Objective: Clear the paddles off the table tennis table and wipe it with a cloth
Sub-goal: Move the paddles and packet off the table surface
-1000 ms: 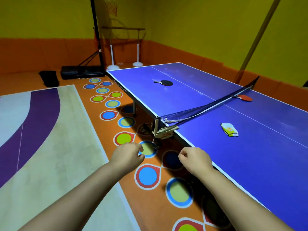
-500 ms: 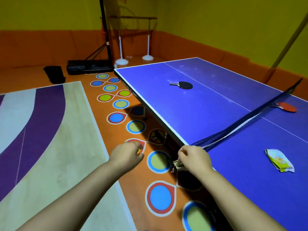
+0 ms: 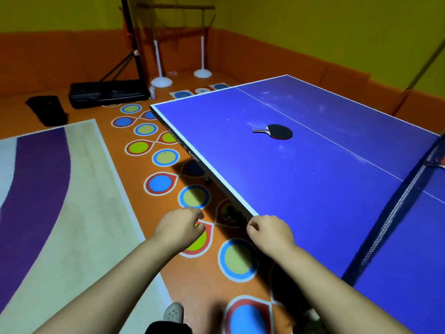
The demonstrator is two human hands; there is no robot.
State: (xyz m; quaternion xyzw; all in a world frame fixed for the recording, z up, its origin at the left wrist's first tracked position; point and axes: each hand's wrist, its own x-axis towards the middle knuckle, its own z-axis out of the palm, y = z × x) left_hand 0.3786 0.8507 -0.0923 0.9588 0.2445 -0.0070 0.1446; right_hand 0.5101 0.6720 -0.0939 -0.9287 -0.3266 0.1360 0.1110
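Head, left fingers [image 3: 195, 218] curled, right fingers [image 3: 253, 224] curled

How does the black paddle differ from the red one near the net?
The black paddle lies in full view, well apart from the net; the red paddle is a sliver at the frame's right edge, close by the net. They lie on opposite sides of it. One shows a black face, the other red. Both rest on the blue table, untouched.

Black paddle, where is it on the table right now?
In the head view the black paddle lies flat on the blue table, right of centre in the picture, beside the white centre line and left of the net.
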